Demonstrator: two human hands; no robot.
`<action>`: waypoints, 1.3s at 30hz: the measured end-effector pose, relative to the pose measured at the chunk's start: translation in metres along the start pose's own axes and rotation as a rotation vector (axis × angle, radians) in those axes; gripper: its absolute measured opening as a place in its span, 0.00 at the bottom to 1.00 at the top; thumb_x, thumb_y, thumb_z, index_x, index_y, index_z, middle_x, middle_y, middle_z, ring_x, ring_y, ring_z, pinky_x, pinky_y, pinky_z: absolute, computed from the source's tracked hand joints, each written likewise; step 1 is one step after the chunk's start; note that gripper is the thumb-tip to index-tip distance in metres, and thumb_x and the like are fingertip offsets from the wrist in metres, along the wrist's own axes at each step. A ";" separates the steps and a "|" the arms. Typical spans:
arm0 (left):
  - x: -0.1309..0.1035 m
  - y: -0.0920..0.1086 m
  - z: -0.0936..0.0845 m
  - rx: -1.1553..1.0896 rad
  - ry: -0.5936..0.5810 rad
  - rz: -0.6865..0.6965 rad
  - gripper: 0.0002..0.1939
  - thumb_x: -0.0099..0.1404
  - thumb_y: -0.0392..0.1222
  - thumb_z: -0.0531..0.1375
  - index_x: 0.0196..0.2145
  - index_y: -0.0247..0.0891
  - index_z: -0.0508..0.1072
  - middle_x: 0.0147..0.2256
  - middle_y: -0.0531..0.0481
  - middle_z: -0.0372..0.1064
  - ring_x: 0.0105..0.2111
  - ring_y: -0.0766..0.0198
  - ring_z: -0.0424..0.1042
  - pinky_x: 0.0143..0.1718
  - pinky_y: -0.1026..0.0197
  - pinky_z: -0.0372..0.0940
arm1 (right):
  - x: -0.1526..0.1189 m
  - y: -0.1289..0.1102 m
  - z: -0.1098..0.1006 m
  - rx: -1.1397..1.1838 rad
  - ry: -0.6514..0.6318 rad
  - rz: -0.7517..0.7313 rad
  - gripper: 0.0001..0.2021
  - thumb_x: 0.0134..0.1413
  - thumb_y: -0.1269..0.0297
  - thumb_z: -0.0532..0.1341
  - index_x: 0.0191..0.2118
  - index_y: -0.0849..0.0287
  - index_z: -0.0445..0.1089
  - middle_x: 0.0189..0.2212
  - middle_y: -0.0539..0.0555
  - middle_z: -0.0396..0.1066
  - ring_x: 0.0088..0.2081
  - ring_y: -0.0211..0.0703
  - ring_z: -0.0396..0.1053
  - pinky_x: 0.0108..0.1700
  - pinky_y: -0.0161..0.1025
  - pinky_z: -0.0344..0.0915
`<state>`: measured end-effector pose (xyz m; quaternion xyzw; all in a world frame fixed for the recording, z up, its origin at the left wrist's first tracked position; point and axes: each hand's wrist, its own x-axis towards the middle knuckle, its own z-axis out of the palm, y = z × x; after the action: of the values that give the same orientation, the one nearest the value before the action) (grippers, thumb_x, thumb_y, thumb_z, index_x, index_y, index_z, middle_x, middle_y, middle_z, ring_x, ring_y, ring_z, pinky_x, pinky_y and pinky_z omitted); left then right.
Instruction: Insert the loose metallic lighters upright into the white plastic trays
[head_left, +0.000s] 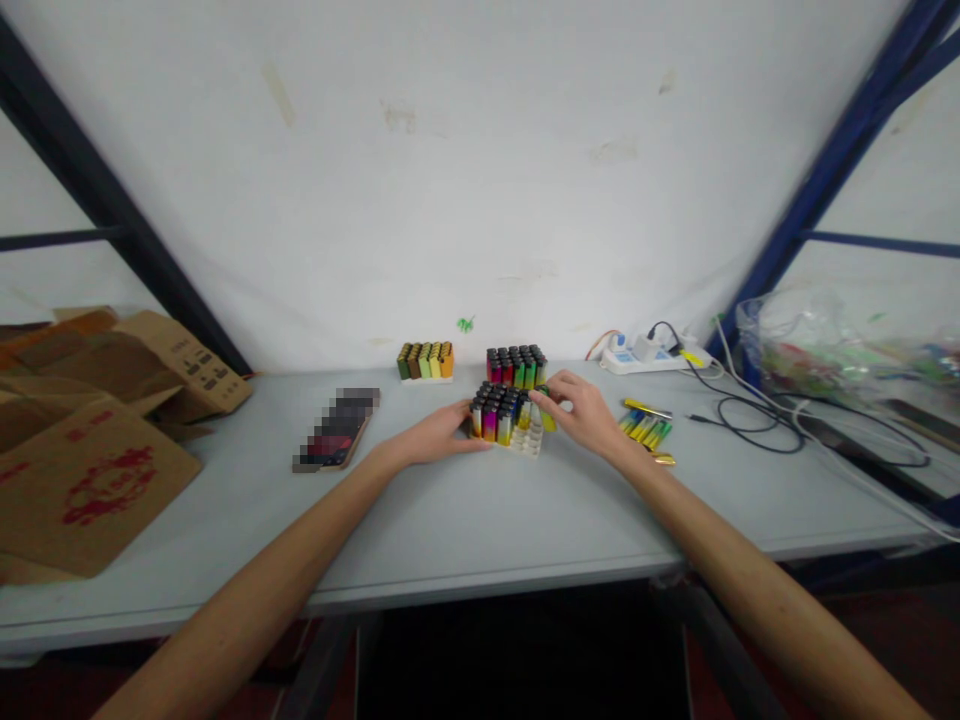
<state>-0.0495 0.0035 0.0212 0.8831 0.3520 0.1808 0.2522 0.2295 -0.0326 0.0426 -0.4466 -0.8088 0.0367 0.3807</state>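
Note:
A white tray (531,442) stands mid-table, its left and middle parts filled with upright colourful lighters (490,424) with black tops. Empty sockets show along its right side. My left hand (441,434) is closed around the tray's left end, thumb along the front. Pinched between the thumb and fingers of my right hand (576,408) is a yellow lighter (549,420), held over the tray's right side. Several loose shiny lighters (646,428) lie on the table to the right of that hand.
Behind are two lighter blocks, one red-to-green (517,366), one green-to-orange (426,360). A phone (341,430) and cardboard boxes (97,480) lie left. A power strip (649,355), black cables (757,425) and plastic bags (847,340) are at right. The table's front edge (495,585) is near me.

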 end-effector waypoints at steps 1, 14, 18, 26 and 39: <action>0.000 0.000 0.000 0.000 -0.001 0.001 0.30 0.64 0.61 0.64 0.54 0.37 0.71 0.55 0.40 0.73 0.53 0.47 0.72 0.58 0.50 0.65 | 0.000 0.000 0.000 -0.001 0.008 0.000 0.26 0.70 0.43 0.51 0.26 0.57 0.63 0.27 0.52 0.66 0.30 0.40 0.64 0.37 0.37 0.60; -0.001 0.001 0.001 -0.032 0.008 0.001 0.30 0.63 0.60 0.64 0.55 0.37 0.71 0.56 0.40 0.73 0.53 0.46 0.73 0.58 0.49 0.65 | -0.004 0.001 0.011 0.041 -0.249 0.018 0.22 0.69 0.48 0.57 0.27 0.58 0.67 0.22 0.52 0.74 0.24 0.38 0.69 0.30 0.33 0.57; -0.001 0.000 0.001 -0.025 0.006 -0.001 0.30 0.64 0.60 0.64 0.55 0.36 0.71 0.56 0.39 0.72 0.53 0.46 0.73 0.57 0.48 0.66 | -0.004 0.003 0.015 -0.023 -0.276 0.012 0.20 0.70 0.49 0.57 0.31 0.59 0.70 0.23 0.52 0.74 0.24 0.38 0.68 0.30 0.33 0.56; 0.000 0.000 0.002 0.014 0.005 -0.015 0.31 0.64 0.61 0.64 0.55 0.36 0.70 0.54 0.39 0.73 0.50 0.46 0.74 0.54 0.49 0.67 | -0.001 0.000 0.008 -0.207 -0.406 0.003 0.27 0.69 0.42 0.53 0.27 0.59 0.72 0.22 0.53 0.71 0.23 0.38 0.63 0.29 0.37 0.50; 0.000 0.002 0.000 0.041 -0.020 -0.029 0.33 0.64 0.63 0.63 0.55 0.35 0.70 0.54 0.38 0.73 0.50 0.46 0.73 0.54 0.50 0.67 | -0.021 0.132 -0.072 -0.598 -0.372 0.625 0.19 0.60 0.60 0.65 0.53 0.67 0.76 0.46 0.66 0.79 0.46 0.55 0.77 0.47 0.42 0.68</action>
<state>-0.0484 0.0018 0.0224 0.8846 0.3660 0.1609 0.2401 0.3744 0.0102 0.0288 -0.7446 -0.6653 -0.0058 0.0549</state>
